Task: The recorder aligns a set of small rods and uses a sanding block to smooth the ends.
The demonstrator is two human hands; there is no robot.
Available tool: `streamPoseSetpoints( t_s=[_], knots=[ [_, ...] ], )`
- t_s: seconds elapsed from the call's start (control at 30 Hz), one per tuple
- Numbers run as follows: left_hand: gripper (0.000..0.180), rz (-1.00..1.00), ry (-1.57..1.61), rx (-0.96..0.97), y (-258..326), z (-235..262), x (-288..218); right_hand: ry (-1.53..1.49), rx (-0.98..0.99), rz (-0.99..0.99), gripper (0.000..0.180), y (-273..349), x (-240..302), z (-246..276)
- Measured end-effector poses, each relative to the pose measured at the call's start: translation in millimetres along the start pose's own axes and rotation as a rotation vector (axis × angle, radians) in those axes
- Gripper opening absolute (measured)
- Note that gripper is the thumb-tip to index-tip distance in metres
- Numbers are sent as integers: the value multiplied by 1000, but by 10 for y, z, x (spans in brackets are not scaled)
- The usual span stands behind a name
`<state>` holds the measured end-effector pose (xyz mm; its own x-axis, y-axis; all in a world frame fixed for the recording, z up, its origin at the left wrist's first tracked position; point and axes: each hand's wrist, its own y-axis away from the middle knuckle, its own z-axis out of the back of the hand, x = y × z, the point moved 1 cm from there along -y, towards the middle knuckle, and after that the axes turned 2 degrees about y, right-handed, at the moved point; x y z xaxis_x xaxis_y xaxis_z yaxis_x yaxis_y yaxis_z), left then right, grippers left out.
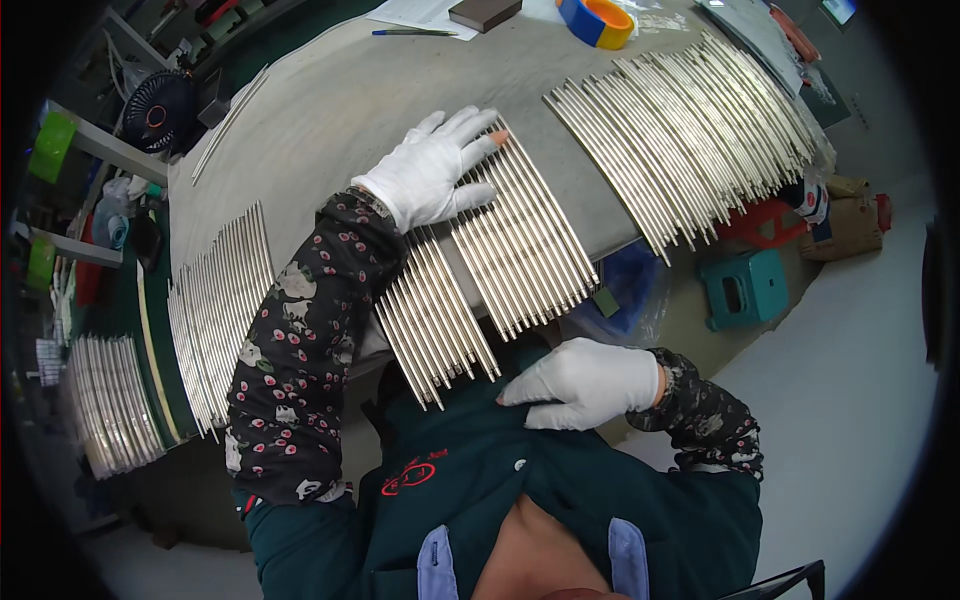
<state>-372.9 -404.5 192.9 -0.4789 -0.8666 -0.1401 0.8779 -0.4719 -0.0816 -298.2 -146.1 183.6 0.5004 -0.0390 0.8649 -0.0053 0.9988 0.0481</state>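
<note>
Metal rods [520,245] | under left hand [430,170] fingers [480,135] | right hand [585,385] apart

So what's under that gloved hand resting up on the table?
Under the left hand lies a row of thin metal rods, side by side on the grey table. Its fingers press on their far ends. The rod parts beneath the palm are covered, so they cannot be seen.

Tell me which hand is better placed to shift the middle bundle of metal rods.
Left. The left hand already lies flat on the middle rods, fingers spread; the right hand is off the table, against the green jacket.
</note>
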Motion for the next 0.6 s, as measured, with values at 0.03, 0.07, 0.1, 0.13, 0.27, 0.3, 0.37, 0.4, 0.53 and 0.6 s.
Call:
streamPoseSetpoints(
  t_s=[0.03, 0.07, 0.1, 0.13, 0.27, 0.3, 0.37, 0.4, 0.53, 0.6],
  knots=[
    [63, -38, -30, -16, 58, 20, -27, 1, 5, 49, 35, -29, 19, -48],
    [64, -44, -37, -14, 123, 31, -46, -5, 9, 52, 35, -72, 18, -89],
    [64, -36, -39, -10, 191, 55, -70, -21, -39, 103, 34, -130, 13, -114],
    [66, -34, -29, 0, 263, 79, -105, -39, -88, 154, 34, -163, 10, -126],
    [70, -34, -23, 33, 561, 103, -142, 62, -74, 27, 33, -265, 19, -4],
    [71, -41, -25, 25, 636, 85, -132, 58, -63, 37, 33, -254, 5, -17],
    [70, -15, -22, 26, 733, 11, -86, 29, -139, 104, 33, -227, -12, -62],
    [69, -10, -62, 11, 729, -6, -91, -28, -68, 120, 32, -227, 6, -100],
    [66, 30, -109, -9, 595, -50, -137, -82, 63, 246, 35, -397, 90, -260],
    [63, 24, -129, -36, 500, -86, -156, 22, 21, 241, 41, -488, 113, -272]
  ],
)
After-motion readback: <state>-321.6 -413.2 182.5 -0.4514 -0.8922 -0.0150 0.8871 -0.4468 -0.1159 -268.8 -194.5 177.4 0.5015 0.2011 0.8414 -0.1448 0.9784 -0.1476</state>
